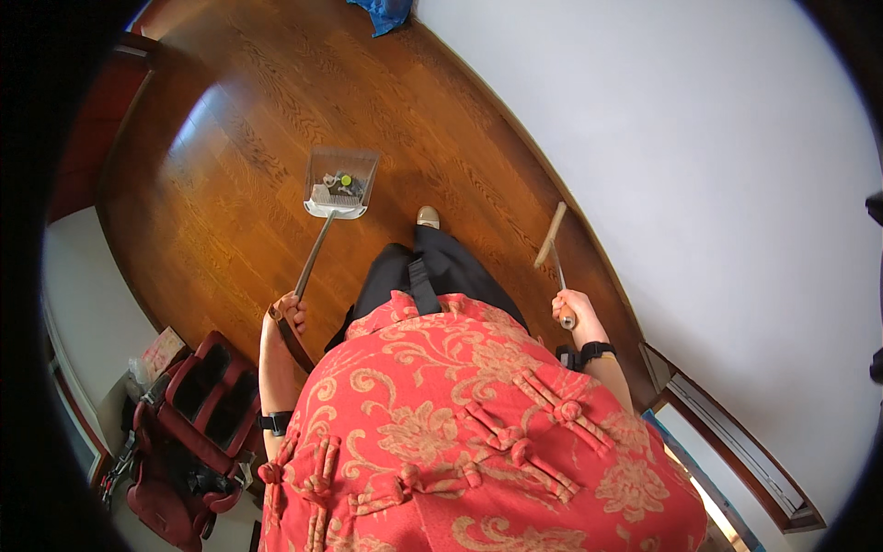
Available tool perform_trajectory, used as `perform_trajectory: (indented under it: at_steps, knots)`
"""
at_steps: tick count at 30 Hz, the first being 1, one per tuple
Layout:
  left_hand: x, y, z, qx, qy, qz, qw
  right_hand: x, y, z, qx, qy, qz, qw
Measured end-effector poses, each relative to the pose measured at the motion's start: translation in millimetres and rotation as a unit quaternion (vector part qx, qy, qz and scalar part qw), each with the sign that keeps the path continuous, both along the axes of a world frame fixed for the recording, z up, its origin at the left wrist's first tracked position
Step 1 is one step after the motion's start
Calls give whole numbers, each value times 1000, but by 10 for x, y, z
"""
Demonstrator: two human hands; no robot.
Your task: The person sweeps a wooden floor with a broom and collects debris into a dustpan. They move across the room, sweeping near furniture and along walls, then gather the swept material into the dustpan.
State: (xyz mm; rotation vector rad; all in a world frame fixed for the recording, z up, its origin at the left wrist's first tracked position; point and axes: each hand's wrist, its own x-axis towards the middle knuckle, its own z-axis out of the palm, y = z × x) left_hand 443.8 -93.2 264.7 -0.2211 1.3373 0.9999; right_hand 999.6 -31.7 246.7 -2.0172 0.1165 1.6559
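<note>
My left hand (291, 312) is closed around the upper end of a long dustpan handle, beside a brown strap. At the handle's far end, the dustpan (338, 205) has clear sides and a white edge. It holds a yellow-green round cap (346, 180) and pale and grey scraps of litter. My right hand (574, 309) grips a short-handled brush (550, 234), its orange-brown grip end showing below the fist. The brush's long, narrow, pale head points towards the wall side. Whether the head touches the floor, I cannot tell.
A white wall (662, 138) with a baseboard curves along the right. Wood flooring (255, 179) lies ahead. Dark red padded furniture (186, 441), perhaps a massage chair, stands lower left near a box (163, 352). Blue plastic (385, 14) lies at the top. My beige shoe (428, 217) shows ahead.
</note>
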Motion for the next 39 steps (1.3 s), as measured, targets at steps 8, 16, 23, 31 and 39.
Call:
perform_trajectory:
  at_steps: [8,16,23,31,39]
  knots:
    - [-137,-113,-137,19,-6,-27,999,167,145,-398,135,56,100,984]
    - [-214,124,116,20,8,-76,997,73,206,-308,184,126,-33,974]
    - [-358,164,135,20,5,-123,992,-157,192,-384,166,20,49,985]
    - [-396,276,243,4,28,-145,989,-591,383,-358,63,-83,124,987]
    - [-390,322,263,4,36,-168,985,-802,534,-314,110,-64,141,982]
